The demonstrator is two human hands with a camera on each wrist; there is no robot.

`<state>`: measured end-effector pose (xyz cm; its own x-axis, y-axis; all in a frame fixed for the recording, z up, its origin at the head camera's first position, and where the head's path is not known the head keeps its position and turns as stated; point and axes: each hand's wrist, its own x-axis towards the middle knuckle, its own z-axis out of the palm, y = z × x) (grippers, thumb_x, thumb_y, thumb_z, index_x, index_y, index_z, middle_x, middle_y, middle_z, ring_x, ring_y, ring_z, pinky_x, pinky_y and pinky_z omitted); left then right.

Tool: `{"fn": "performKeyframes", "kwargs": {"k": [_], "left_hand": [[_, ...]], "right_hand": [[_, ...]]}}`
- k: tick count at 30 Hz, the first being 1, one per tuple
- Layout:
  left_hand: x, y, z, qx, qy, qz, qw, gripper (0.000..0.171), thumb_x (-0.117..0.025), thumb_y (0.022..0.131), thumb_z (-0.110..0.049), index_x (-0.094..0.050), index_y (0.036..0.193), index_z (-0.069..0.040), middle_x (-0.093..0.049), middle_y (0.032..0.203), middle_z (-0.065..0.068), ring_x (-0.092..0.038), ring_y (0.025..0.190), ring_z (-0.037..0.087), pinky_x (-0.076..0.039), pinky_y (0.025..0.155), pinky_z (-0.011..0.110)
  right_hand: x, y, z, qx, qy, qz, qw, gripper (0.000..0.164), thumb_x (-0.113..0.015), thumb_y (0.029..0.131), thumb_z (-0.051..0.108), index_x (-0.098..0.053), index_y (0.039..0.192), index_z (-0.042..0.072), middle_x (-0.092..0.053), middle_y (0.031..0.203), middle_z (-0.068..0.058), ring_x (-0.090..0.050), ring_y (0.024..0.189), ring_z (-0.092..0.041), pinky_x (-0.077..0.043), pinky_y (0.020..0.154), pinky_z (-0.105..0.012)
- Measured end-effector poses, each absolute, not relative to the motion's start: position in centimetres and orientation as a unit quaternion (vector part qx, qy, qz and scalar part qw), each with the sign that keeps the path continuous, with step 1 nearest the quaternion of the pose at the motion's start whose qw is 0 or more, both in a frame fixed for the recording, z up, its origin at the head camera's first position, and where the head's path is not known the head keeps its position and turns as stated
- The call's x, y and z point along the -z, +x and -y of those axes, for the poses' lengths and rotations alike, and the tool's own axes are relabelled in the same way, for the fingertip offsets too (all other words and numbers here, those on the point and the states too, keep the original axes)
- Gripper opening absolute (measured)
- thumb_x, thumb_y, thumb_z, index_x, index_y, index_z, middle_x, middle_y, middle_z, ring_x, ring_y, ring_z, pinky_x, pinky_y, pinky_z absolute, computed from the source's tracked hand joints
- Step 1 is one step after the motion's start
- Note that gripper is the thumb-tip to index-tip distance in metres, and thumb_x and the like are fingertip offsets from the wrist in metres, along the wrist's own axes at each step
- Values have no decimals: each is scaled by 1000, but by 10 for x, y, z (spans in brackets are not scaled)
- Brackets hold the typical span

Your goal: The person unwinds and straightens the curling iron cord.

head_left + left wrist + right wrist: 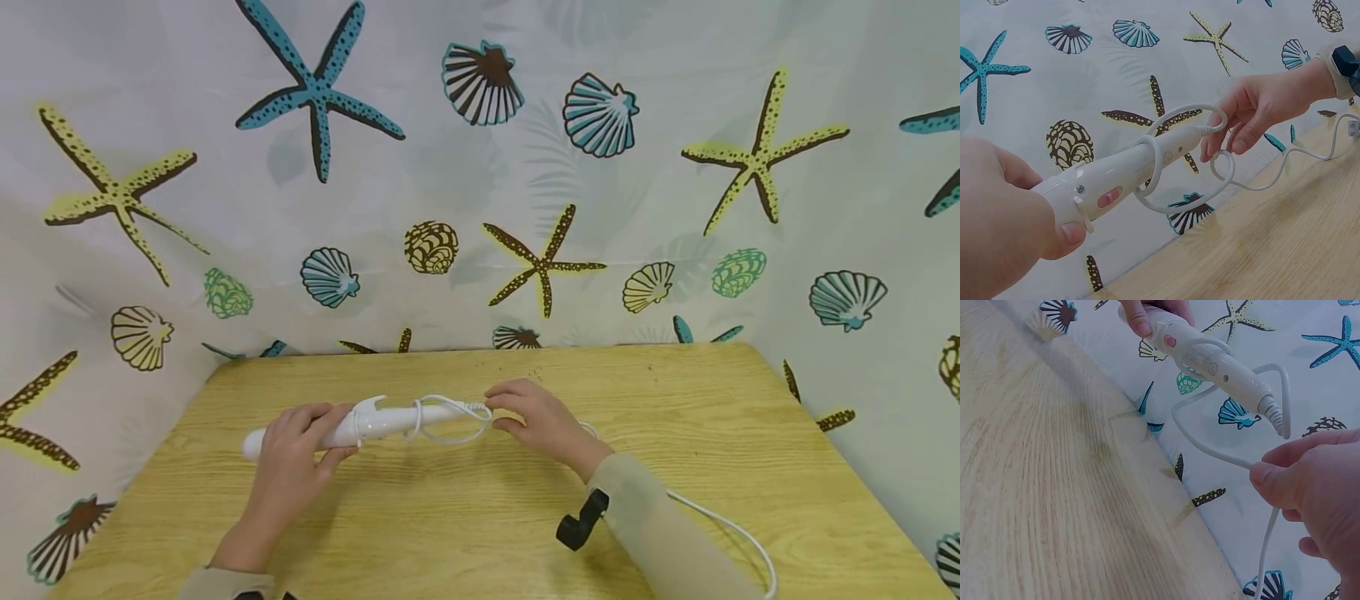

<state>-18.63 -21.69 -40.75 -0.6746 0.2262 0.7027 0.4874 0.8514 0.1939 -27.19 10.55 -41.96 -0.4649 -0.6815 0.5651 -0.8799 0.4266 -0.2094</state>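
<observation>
A white curling iron (386, 421) is held up above the table, tilted in the wrist views. My left hand (288, 458) grips it around the thicker part, with its rounded white end sticking out past the fingers. On the handle a small reddish switch (1110, 197) faces the left wrist camera. The white cord (1210, 450) leaves the ribbed collar at the handle's end and loops around the handle. Close to that end, my right hand (547, 425) pinches the cord between thumb and forefinger.
Beyond the right hand the cord trails over the wooden table (450, 533) toward the front right. A white curtain (465, 183) printed with starfish and shells hangs behind the table and along both sides. A black strap mount (583, 521) sits on the right sleeve.
</observation>
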Motion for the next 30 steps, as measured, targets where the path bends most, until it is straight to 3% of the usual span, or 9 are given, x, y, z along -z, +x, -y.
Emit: {"fn": "performKeyframes", "kwargs": {"k": [13, 22, 30], "left_hand": [[410, -185, 218, 196, -203, 892, 354, 56, -79, 54, -18, -61, 107, -13, -56, 95, 8, -48, 87, 28, -33, 75, 46], [410, -185, 219, 197, -199, 892, 354, 57, -79, 54, -17, -60, 108, -13, -56, 96, 9, -47, 88, 27, -33, 76, 46], [410, -183, 218, 196, -208, 889, 357, 56, -79, 54, -17, -61, 107, -12, -56, 95, 9, -47, 88, 27, -33, 76, 46]], "right_hand": [[424, -272, -101, -235, 501, 804, 217, 19, -70, 70, 21, -63, 87, 14, -52, 90, 3, -49, 82, -10, -41, 72, -22], [431, -271, -97, -183, 485, 799, 305, 13, -71, 69, 22, -60, 71, 14, -48, 79, 1, -46, 71, -12, -40, 65, -25], [429, -272, -101, -158, 478, 801, 325, 7, -67, 73, 19, -64, 76, 14, -48, 77, -1, -44, 66, -13, -39, 60, -25]]}}
